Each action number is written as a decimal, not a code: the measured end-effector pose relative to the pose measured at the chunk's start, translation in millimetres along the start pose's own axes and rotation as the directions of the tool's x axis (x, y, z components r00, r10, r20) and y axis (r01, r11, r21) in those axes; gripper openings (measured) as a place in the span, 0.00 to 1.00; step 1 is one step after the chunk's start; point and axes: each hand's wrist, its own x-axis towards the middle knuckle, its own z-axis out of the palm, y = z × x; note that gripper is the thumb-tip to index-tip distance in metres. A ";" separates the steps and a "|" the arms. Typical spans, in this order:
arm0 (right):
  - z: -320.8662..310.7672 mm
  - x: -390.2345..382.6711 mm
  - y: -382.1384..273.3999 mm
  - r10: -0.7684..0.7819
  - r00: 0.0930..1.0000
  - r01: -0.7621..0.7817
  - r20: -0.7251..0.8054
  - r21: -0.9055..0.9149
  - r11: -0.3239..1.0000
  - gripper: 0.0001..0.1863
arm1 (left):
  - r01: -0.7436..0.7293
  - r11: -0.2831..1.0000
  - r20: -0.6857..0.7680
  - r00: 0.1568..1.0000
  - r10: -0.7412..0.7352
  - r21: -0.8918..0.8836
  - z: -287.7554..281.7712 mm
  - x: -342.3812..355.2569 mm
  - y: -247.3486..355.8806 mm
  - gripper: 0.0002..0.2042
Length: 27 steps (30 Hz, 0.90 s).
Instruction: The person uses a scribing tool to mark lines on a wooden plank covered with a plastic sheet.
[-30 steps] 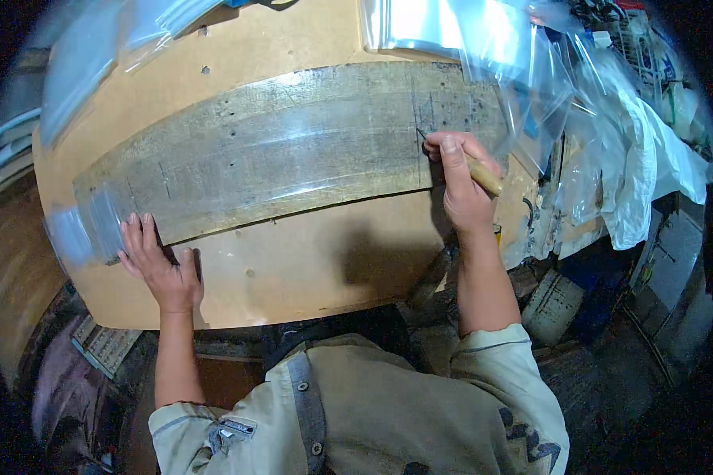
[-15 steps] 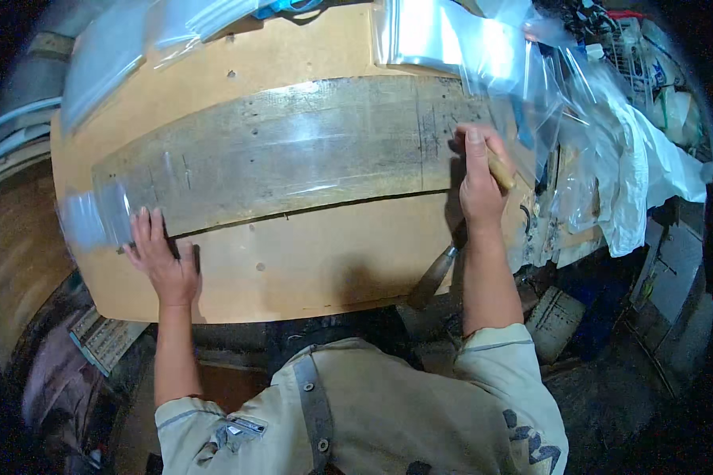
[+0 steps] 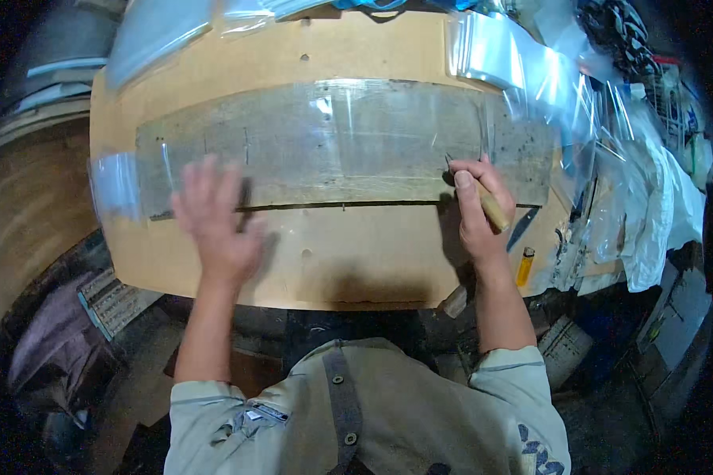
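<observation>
Wooden bench (image 3: 388,269): spread left hand (image 3: 214,222) flattens clear film (image 3: 325,134) on the grey board (image 3: 293,170), steadying it; right hand (image 3: 475,210) pinches a wooden-handled knife (image 3: 491,207).

Two hands: left hand (image 3: 214,226), right hand (image 3: 475,210). One wooden-handled knife (image 3: 491,207). One grey board (image 3: 341,146). One yellow lighter (image 3: 524,267) near worktop (image 3: 356,261) right edge. Clear plastic bags: several, uncountable.

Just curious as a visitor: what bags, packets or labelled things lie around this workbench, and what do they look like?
Clear plastic bags: stacked at the bench's far right, glossy, rectangular.
Clear plastic sheet: spread over the grey board, transparent.
Printed boxes: below the bench's left edge, flat, pale with blue trim.
Yellow lighter: right front edge, small.
</observation>
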 end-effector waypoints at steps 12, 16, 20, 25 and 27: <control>-16.7 35.5 16.7 0.128 0.980 -0.081 -0.149 0.288 0.954 0.11 | -0.182 0.983 0.292 0.941 0.170 0.014 6.9 6.8 11.7 0.32; -11.6 24.6 15.1 0.145 0.983 -0.118 -0.117 0.210 0.971 0.11 | -0.146 0.988 0.242 0.962 0.130 0.048 1.4 -13.0 -23.9 0.32; -5.4 25.5 12.7 0.112 0.984 -0.076 -0.139 0.241 0.968 0.11 | -0.165 0.986 0.213 0.963 0.163 -0.007 -4.0 -19.5 -37.4 0.31; -1.3 42.0 7.7 0.095 0.991 -0.076 -0.098 0.184 0.980 0.13 | -0.119 0.992 0.204 0.973 0.107 0.048 -2.6 -21.6 -45.7 0.32; -2.6 34.1 14.2 0.128 0.985 -0.099 -0.116 0.227 0.969 0.13 | -0.072 0.995 0.168 0.984 0.059 0.074 -0.2 -20.6 -46.2 0.32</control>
